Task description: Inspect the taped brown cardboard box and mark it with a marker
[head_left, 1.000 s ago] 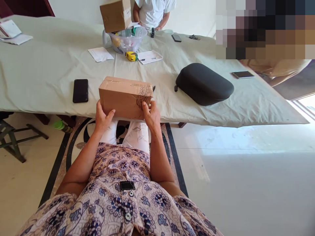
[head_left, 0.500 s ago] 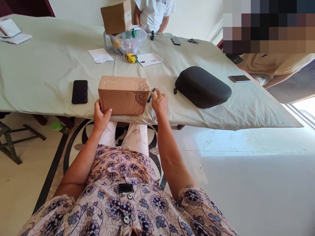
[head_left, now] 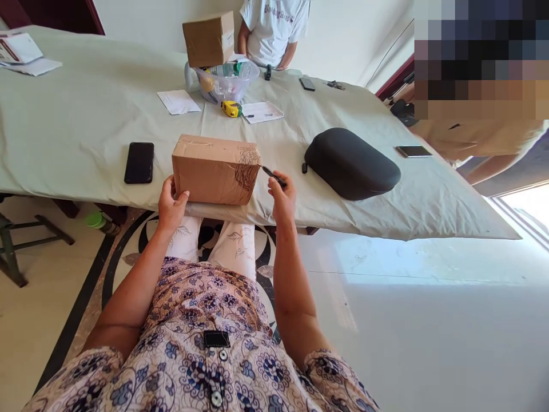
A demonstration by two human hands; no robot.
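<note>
A brown cardboard box (head_left: 210, 174) rests near the table's front edge, with dark scribbled lines around its right corner. My left hand (head_left: 171, 205) grips the box's lower left end, thumb on the front face. In my right hand (head_left: 283, 194) is a black pen (head_left: 274, 176), pinched between thumb and fingers. The pen points left, its tip at or very close to the box's upper right corner; whether it touches I cannot tell. A black phone (head_left: 139, 163) lies left of the box.
A black hard case (head_left: 354, 163) sits to the right. Behind are a yellow tape measure (head_left: 231, 109), papers (head_left: 178, 102), a plastic basket (head_left: 227, 86) and a second cardboard box (head_left: 209, 40) on it. One person (head_left: 274, 31) is across the table, another at right.
My right hand has drawn slightly right, and the pen has swung from steep to slanting, its tip now at the box's upper corner. My left hand still holds the box.
</note>
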